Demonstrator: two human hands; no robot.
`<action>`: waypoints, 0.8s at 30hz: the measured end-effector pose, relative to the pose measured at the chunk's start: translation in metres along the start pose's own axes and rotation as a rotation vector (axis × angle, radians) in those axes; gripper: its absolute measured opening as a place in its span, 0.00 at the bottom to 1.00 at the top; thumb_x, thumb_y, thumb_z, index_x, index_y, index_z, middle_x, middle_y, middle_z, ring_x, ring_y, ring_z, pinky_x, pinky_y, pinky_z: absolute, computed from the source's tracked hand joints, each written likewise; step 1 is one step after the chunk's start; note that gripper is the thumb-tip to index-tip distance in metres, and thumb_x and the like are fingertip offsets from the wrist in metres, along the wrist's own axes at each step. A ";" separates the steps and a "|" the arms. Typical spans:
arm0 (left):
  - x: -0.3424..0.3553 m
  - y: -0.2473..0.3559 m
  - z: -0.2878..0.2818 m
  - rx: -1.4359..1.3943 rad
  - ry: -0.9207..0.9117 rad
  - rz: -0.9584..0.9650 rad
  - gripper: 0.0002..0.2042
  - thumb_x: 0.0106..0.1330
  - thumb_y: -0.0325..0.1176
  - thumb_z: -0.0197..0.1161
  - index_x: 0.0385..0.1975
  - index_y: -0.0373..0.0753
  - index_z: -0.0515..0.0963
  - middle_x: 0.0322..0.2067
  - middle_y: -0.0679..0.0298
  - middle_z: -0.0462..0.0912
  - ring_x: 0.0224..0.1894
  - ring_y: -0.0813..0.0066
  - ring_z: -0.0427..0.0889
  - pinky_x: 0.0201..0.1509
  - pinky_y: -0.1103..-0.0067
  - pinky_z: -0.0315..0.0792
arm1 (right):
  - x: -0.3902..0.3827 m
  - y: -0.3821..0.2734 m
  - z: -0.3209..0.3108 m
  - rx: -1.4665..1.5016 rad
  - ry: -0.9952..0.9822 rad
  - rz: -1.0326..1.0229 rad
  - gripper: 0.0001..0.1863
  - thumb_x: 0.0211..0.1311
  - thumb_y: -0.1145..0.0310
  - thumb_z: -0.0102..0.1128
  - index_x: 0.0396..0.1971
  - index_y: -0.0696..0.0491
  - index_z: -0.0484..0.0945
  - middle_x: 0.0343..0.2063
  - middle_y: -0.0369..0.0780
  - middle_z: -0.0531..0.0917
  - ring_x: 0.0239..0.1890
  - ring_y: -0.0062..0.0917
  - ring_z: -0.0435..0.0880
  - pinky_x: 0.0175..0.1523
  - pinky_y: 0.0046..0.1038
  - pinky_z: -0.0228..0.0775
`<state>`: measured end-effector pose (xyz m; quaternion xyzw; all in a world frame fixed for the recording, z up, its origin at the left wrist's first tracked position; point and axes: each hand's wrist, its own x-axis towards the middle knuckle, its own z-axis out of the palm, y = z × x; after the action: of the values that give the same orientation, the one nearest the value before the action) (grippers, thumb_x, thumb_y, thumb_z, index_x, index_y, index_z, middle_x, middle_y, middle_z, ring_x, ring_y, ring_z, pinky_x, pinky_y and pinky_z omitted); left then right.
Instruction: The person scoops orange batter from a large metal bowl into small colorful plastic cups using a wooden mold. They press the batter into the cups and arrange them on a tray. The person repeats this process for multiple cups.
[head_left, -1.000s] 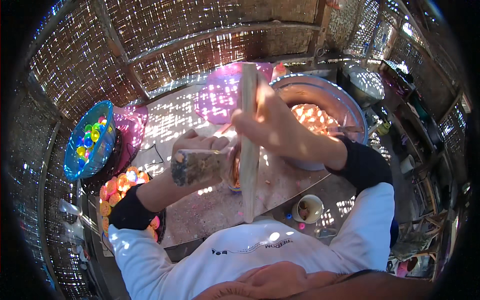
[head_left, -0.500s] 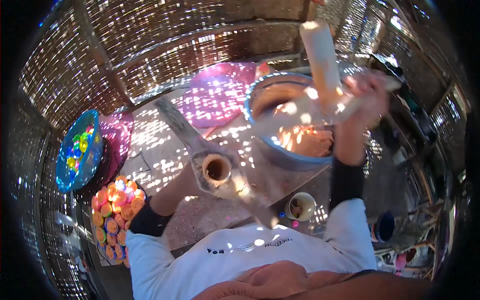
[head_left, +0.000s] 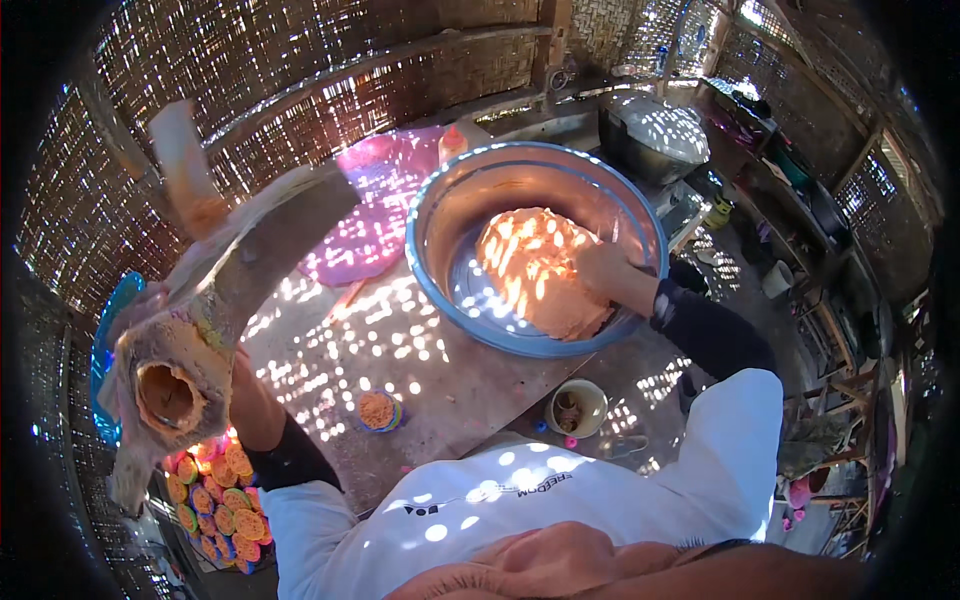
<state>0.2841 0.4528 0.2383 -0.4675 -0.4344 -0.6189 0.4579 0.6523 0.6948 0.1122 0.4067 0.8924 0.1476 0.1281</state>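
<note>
My left hand (head_left: 252, 402) is closed round a worn wooden press, a hinged pair of thick bars, held up at the left. In the press's lower bar (head_left: 205, 345) there is a round hole crusted with dough. The pale plunger (head_left: 185, 155) sticks up from behind the upper bar. My right hand (head_left: 605, 277) reaches into a large blue-rimmed metal basin (head_left: 450, 300) and rests against a mound of orange dough (head_left: 535, 260); its fingers are hidden. A small cup of orange dough (head_left: 378, 410) stands on the table between my hands.
At the lower left many dough-filled cups (head_left: 222, 510) sit packed together, partly behind the press. A blue basket (head_left: 105, 350) is behind it too. A pink sheet (head_left: 350, 255) lies beyond the table. A pale bucket (head_left: 578, 410) stands near my body; a lidded pot (head_left: 655, 135) is at the back.
My right hand has let go of the press's upper bar and gone down to the dough. My left hand has carried the press leftward, uncovering the small filled cup on the table.
</note>
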 end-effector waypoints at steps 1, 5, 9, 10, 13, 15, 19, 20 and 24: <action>0.000 -0.005 -0.002 0.061 0.003 0.030 0.18 0.63 0.45 0.51 0.42 0.37 0.65 0.37 0.59 0.69 0.41 0.68 0.74 0.39 0.74 0.75 | 0.001 -0.001 0.004 -0.017 0.002 -0.034 0.09 0.49 0.66 0.52 0.21 0.52 0.81 0.23 0.42 0.82 0.27 0.28 0.82 0.27 0.32 0.71; 0.007 -0.005 -0.040 0.269 -0.002 0.114 0.18 0.62 0.46 0.51 0.42 0.37 0.65 0.37 0.59 0.69 0.40 0.68 0.74 0.39 0.75 0.75 | -0.017 0.007 -0.061 -0.206 0.035 -0.148 0.10 0.53 0.64 0.51 0.23 0.50 0.80 0.21 0.38 0.81 0.25 0.30 0.81 0.25 0.32 0.70; -0.004 -0.011 -0.039 0.350 -0.050 0.128 0.19 0.62 0.47 0.51 0.41 0.37 0.65 0.36 0.59 0.69 0.39 0.68 0.74 0.39 0.75 0.74 | 0.014 0.057 -0.077 -0.101 0.113 -0.169 0.10 0.54 0.61 0.51 0.30 0.48 0.80 0.19 0.38 0.80 0.22 0.32 0.81 0.25 0.33 0.71; 0.002 -0.003 -0.049 0.394 -0.057 0.147 0.19 0.62 0.47 0.51 0.41 0.37 0.65 0.36 0.59 0.69 0.39 0.68 0.74 0.39 0.75 0.74 | 0.033 0.069 -0.078 -0.053 0.175 -0.223 0.11 0.55 0.60 0.51 0.32 0.46 0.80 0.19 0.38 0.80 0.22 0.32 0.81 0.25 0.33 0.71; 0.002 -0.001 -0.051 0.430 -0.075 0.152 0.19 0.61 0.47 0.51 0.41 0.37 0.66 0.36 0.59 0.70 0.38 0.68 0.74 0.39 0.75 0.74 | 0.089 0.082 -0.022 0.186 0.480 -0.260 0.12 0.57 0.57 0.48 0.28 0.43 0.80 0.18 0.38 0.80 0.22 0.28 0.80 0.24 0.32 0.69; -0.001 -0.008 -0.051 0.442 -0.093 0.138 0.19 0.61 0.48 0.51 0.41 0.37 0.66 0.35 0.60 0.70 0.38 0.68 0.74 0.38 0.75 0.74 | 0.113 0.087 0.011 0.158 0.439 -0.240 0.11 0.57 0.57 0.49 0.29 0.42 0.80 0.18 0.37 0.80 0.22 0.28 0.80 0.24 0.31 0.69; -0.001 0.000 -0.055 0.506 -0.133 0.155 0.20 0.60 0.48 0.50 0.40 0.36 0.66 0.35 0.60 0.70 0.37 0.69 0.74 0.38 0.75 0.73 | 0.133 0.085 0.032 0.449 0.357 -0.359 0.10 0.56 0.61 0.51 0.34 0.45 0.79 0.20 0.39 0.80 0.23 0.32 0.80 0.29 0.33 0.71; -0.002 0.001 -0.055 0.514 -0.143 0.158 0.20 0.60 0.49 0.50 0.40 0.36 0.66 0.35 0.60 0.70 0.37 0.69 0.74 0.38 0.75 0.73 | 0.135 0.084 0.033 0.470 0.344 -0.377 0.10 0.56 0.61 0.51 0.34 0.44 0.79 0.20 0.39 0.80 0.23 0.32 0.80 0.29 0.33 0.71; -0.004 0.000 -0.041 0.470 -0.184 0.160 0.21 0.60 0.49 0.50 0.40 0.36 0.66 0.34 0.60 0.71 0.36 0.69 0.74 0.38 0.75 0.73 | 0.132 0.087 0.033 0.450 0.331 -0.453 0.09 0.53 0.62 0.53 0.33 0.43 0.79 0.19 0.39 0.80 0.22 0.32 0.79 0.28 0.33 0.70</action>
<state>0.2777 0.4137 0.2265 -0.4354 -0.5677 -0.4180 0.5599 0.6395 0.8549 0.0996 0.1873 0.9787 -0.0209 -0.0815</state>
